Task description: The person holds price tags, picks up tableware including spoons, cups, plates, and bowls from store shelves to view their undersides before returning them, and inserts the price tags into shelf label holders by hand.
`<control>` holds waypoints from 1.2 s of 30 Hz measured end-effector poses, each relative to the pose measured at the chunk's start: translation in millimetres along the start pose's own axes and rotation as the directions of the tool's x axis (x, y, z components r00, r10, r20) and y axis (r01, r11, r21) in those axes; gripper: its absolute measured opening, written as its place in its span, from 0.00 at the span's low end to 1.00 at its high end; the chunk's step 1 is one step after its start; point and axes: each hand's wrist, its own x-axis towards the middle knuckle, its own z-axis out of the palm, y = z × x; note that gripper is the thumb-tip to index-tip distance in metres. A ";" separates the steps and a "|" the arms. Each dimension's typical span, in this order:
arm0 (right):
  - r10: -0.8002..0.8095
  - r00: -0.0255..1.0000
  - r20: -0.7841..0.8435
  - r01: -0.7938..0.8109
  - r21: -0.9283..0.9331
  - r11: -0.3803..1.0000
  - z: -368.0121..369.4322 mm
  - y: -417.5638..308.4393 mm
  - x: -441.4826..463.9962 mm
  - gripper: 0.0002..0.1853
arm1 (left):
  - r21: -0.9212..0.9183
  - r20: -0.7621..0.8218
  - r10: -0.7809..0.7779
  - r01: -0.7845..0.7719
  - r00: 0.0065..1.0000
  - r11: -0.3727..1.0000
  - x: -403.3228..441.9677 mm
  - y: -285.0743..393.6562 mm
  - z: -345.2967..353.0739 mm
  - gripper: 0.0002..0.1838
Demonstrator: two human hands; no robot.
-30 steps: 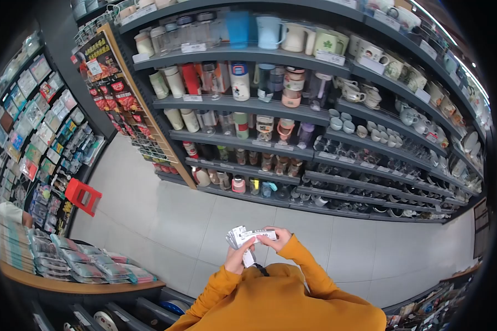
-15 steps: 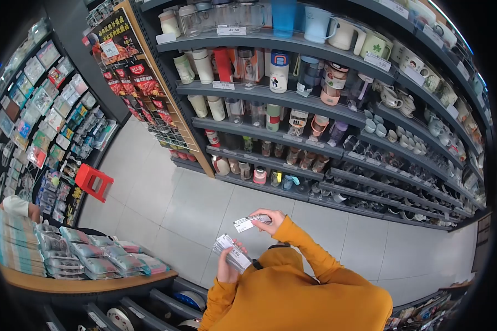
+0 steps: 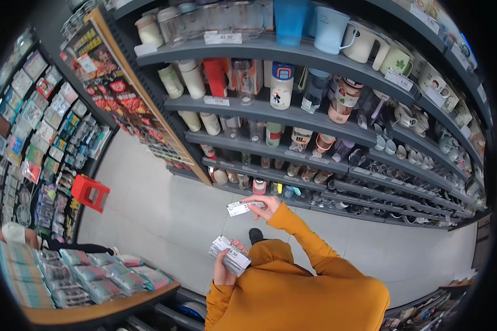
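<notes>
My left hand point(image 3: 223, 269) is closed around a thick stack of white price labels point(image 3: 234, 257), held in front of my chest with the printed side up. The thumb presses on the top label. Farther forward and to the right, my right hand point(image 3: 268, 206) pinches a few more price labels point(image 3: 239, 208) between thumb and fingers. Their printing is too small to read fully. The two hands are apart. Beyond the right hand stands a shelf unit with cups and bottles, its shelf edges carrying similar price labels point(image 3: 223, 37).
Rows of mugs, bottles and glasses fill the curved shelves point(image 3: 232, 104). A red stool point(image 3: 90, 193) stands on the tiled floor at left. Packaged goods point(image 3: 94, 271) lie on a wooden-edged display at lower left, with another person point(image 3: 17, 234) behind it.
I have moved closer to the shelves. My right hand has reached forward toward them with its labels, and the left hand still holds its stack. A shoe now shows below.
</notes>
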 end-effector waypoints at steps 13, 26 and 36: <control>-0.061 0.879 -0.472 0.077 0.014 0.997 -130.3 19.7 66.5 0.11 | 0.135 0.114 -0.185 0.169 0.976 0.976 126.6 43.9 85.6 0.23; -0.121 0.676 -0.727 -0.046 -0.206 0.978 -226.2 -11.5 55.4 0.10 | 0.151 0.136 -0.366 0.345 0.921 0.926 158.4 24.1 84.7 0.23; -0.185 0.599 -0.780 -0.056 -0.271 0.961 -254.5 -14.3 77.9 0.10 | 0.137 0.058 -0.281 0.271 0.958 0.953 165.9 39.7 88.5 0.23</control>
